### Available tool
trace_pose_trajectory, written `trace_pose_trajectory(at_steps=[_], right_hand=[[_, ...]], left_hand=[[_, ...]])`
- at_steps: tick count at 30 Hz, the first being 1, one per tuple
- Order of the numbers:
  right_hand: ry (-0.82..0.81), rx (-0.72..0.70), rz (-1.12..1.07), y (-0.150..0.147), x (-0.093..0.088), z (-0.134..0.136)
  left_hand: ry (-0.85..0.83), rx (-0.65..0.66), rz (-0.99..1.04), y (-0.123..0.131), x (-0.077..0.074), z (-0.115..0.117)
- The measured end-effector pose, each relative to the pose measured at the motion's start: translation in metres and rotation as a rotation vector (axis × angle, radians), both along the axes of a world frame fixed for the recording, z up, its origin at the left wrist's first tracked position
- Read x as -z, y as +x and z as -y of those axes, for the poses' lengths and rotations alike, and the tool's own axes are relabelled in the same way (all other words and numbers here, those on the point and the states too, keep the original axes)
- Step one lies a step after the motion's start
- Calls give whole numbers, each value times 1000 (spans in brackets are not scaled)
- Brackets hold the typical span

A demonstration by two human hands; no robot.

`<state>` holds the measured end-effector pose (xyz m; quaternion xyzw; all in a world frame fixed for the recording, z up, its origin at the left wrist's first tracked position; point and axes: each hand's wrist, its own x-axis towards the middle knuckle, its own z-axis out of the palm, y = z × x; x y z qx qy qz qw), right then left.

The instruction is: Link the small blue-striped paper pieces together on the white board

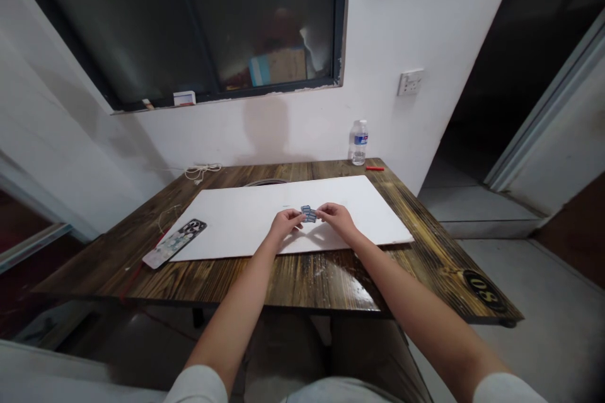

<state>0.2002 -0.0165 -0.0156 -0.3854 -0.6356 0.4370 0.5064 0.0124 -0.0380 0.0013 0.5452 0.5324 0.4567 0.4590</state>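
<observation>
Between my two hands is a small bunch of flat blue-grey pieces (309, 214) with pale markings, overlapping like little cards. Their exact kind is too small to make out. My left hand (286, 223) pinches them at the left side, thumb in front. At the right edge, my right hand (336, 216) has its thumb and fingertips closed on them. Both hands are just above the white board (246, 220), near its front edge, and cast shadows on it.
The board lies on a dark wooden table (212, 283). A phone (174, 243) rests over its left edge. A white cable (202, 170), a water bottle (360, 143) and a red stick-like object (375, 169) are along the back. A round "80" plate (483, 289) marks the right corner.
</observation>
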Motion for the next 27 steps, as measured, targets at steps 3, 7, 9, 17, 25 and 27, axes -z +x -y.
trace_pose_trajectory(at_steps=[3,7,9,17,25,27], right_hand=[[-4,7,30,1,-1,2],[-41,-22,-20,0,0,3],[-50,-38,-48,-1,0,3],[-74,-89,-99,-4,-2,5],[-99,-92,-156,-7,2,2],[-116,-116,-161,-7,4,0]], left_hand=[[-13,59,-19,1,-2,3],[-23,134,-33,1,-2,4],[-26,160,-40,1,-1,3],[-27,231,-60,-2,5,-1],[-50,255,33,-1,3,0],[-49,251,53,-1,2,1]])
